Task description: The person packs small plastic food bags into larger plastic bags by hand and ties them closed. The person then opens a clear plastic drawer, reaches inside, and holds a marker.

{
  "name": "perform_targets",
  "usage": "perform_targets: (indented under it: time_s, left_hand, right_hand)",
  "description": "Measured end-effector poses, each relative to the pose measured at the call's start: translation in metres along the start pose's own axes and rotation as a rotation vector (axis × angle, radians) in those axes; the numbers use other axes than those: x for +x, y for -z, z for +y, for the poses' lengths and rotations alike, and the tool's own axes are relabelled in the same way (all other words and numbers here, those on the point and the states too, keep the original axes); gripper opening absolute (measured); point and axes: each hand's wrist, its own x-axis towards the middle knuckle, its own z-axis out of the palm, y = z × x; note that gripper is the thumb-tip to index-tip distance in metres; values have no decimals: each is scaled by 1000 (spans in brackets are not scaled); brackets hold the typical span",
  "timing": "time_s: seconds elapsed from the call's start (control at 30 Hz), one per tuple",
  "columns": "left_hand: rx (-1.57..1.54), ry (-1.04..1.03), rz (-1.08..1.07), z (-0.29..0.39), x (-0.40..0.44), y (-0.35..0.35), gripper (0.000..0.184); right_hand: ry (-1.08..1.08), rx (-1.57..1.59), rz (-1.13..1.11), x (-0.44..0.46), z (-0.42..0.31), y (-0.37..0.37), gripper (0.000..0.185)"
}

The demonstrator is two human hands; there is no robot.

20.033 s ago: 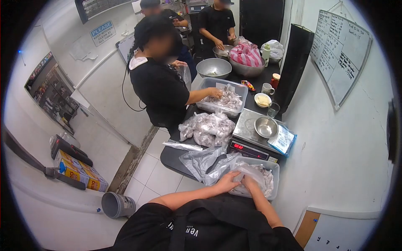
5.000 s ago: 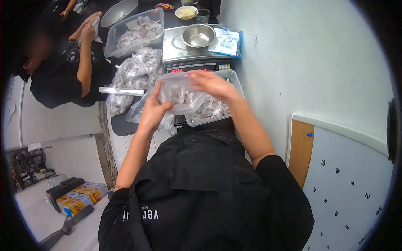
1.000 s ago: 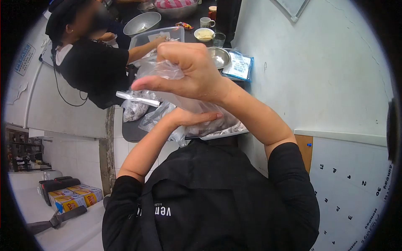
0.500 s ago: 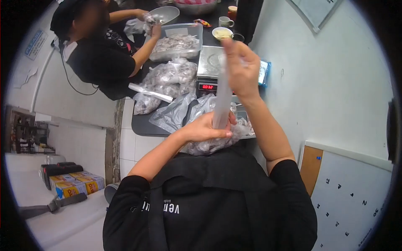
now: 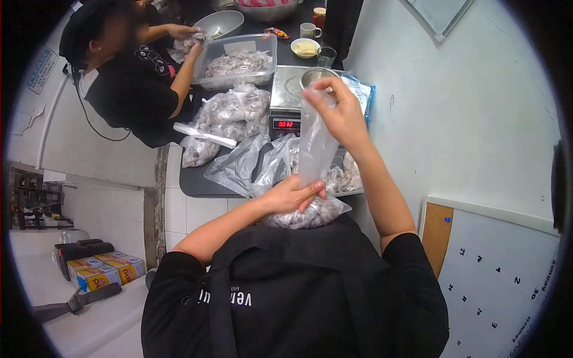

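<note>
**Head view: bag neck drawn up, contents held below grip**

The clear bag point(image 5: 316, 143) is no longer open-mouthed: its neck now runs up as a long narrow strip b/w the hands. L hand point(image 5: 291, 196) is closed round the base of the neck; R hand point(image 5: 346, 119) pinches the top end, fingers curled. Pale, greyish pieces point(image 5: 313, 216) sit bunched under the L fist, just in front of the apron point(image 5: 280, 280), so that grip looks to be what's shutting them in. No knot visible, so prob. not tied yet.

Bag is near side of the scale point(image 5: 286, 90), partly over the near tub w/ more pieces point(image 5: 351, 173). Filled bags point(image 5: 236, 110) are piled beside the scale, loose empty bags point(image 5: 234, 168) near L forearm. Co-worker's hands point(image 5: 182, 31) are well apart, by the far tub point(image 5: 271, 59).
</note>
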Motion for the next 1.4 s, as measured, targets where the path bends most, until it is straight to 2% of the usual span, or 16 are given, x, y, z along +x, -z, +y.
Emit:
perform_targets:
  time_s: [0.07,0.2,0.23,0.3,0.37,0.53,0.63,0.77,0.87,1.03,1.13,1.17,1.23,1.3,1.37,1.4]
  left_hand:
    - [-6,-57,152,-4,1,-4,43]
    - [35,-251,265,-22,4,1,46]
    - [506,-595,460,-33,14,10,34]
    - [998,-933,653,-30,14,18,26]
    - [283,135,130,-2,-9,20,43]
    - [267,-56,58,47,-30,26,34]
    - [419,-205,-185,72,-39,33,27]
    - [-74,-136,-276,62,-35,20,24]
    - [199,-203,-134,30,-26,7,29]
    - [14,-190,-24,6,-27,0,37]
    - [17,-59,-16,0,-27,1,36]
    - [406,-487,189,-7,-22,1,36]
    - [793,-923,382,-16,-21,5,35]
    - [332,-128,38,-2,-34,10,38]
    - [174,-66,28,13,-35,12,38]
    - [139,-39,74,12,-36,16,38]
  right_hand:
    - [246,-151,77,-8,-37,18,33]
    - [638,-115,-508,-57,-58,11,59]
    - [662,-134,-577,-69,-47,-5,61]
    - [503,-224,-591,-87,-3,-15,59]
    - [347,-304,-609,-89,9,-11,58]
    - [567,-100,-372,-73,-14,9,37]
    - [637,20,-237,-61,-34,18,28]
    - [646,102,-34,-45,-45,12,19]
    - [582,97,-148,-53,-26,-4,17]
    - [470,-112,-429,-56,-19,2,28]
    - [589,-124,-392,-51,-57,18,35]
    - [627,-130,-376,-55,-63,19,37]
    - [672,-66,-608,-71,-56,8,45]
    - [631,-127,-621,-78,-34,5,45]
    - [287,-301,-865,-79,-22,14,42]
    - [293,-302,-861,-79,-20,12,42]
